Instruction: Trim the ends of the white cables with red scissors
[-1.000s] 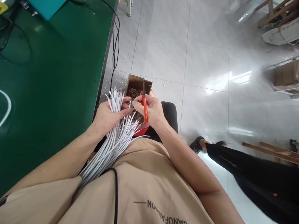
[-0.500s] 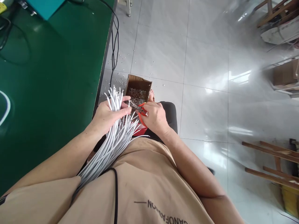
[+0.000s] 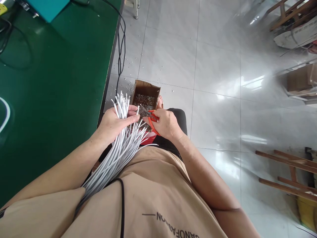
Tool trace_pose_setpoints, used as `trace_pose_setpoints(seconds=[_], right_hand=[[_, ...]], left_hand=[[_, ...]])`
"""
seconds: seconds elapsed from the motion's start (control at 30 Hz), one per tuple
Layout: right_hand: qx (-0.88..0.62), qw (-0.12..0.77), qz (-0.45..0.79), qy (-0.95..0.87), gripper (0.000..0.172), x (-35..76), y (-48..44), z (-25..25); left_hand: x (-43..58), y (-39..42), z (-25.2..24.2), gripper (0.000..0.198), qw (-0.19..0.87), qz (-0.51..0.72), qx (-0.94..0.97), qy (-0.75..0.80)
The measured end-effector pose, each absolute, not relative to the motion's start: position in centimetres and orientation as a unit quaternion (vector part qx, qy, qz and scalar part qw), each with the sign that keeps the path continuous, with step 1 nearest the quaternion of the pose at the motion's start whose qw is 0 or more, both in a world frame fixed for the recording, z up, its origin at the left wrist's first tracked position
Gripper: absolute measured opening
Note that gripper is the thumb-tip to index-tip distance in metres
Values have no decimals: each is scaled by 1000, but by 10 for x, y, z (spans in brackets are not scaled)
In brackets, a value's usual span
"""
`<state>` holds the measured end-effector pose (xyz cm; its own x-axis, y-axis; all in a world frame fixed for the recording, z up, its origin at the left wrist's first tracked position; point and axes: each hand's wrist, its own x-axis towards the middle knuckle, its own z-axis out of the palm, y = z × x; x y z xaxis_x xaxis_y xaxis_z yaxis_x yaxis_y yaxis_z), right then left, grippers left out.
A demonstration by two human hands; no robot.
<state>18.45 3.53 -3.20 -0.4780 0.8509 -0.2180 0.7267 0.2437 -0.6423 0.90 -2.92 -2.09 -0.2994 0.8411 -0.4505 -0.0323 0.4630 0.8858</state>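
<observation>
A thick bundle of white cables [image 3: 116, 152] runs from my lap up through my left hand [image 3: 115, 120], which is closed round part of it. Between that hand's thumb and fingertips one cable end [image 3: 138, 109] stands apart from the others. My right hand [image 3: 165, 122] grips red-handled pliers [image 3: 153, 124], perhaps cutters. Their metal jaws point left, just right of the single cable end, and look parted. Below the hands sits a cardboard box [image 3: 148, 84] with many small shiny cut pieces [image 3: 145, 99] inside. More loose cable ends fan out below the pliers.
On the left stands a green-topped table [image 3: 56, 82] with a teal object [image 3: 53, 8] on it. Black cords [image 3: 120, 56] hang over its edge. Small bits [image 3: 128, 61] are scattered on the tiled floor. Wooden frames [image 3: 287, 162] stand at the right.
The pliers have drawn slightly right and down from the single cable end, and their handles have spread wider. My left hand keeps its hold on the cables.
</observation>
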Motion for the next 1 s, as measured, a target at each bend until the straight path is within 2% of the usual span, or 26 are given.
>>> trace_pose_setpoints(seconds=[0.17, 0.43, 1.0], right_hand=[[-490, 33, 351, -797, 45, 181, 36, -24], [-478, -32, 283, -831, 43, 178, 36, -10], [-485, 23, 241, -841, 35, 177, 22, -26]], left_hand=[[8, -29, -21, 34, 525, 405, 286, 692], [7, -29, -22, 27, 534, 409, 303, 675], [11, -29, -15, 25, 556, 415, 297, 656]])
